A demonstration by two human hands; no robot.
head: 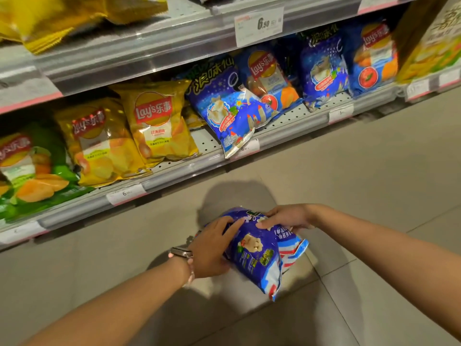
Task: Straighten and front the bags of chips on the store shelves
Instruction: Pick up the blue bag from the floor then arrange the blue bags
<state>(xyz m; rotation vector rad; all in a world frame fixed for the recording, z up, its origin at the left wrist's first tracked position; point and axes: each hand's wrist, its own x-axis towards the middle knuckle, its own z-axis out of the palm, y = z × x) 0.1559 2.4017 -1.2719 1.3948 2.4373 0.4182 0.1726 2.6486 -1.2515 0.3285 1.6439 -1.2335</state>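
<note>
Below the shelf (174, 168), both hands' (212, 250) (287, 217) grip closed around a blue chip bag (259, 253).

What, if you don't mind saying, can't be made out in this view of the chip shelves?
Head view only:
- Small price tags: print too small and blurred.
- Green bag: cut by the left edge.
- Upper yellow bags: cut by the top edge, blurred.
- Held blue bag: partly covered by left hand and right hand.

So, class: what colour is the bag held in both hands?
Mainly blue, with red-and-white stripes at one end, the bag shows best in the head view.
</note>
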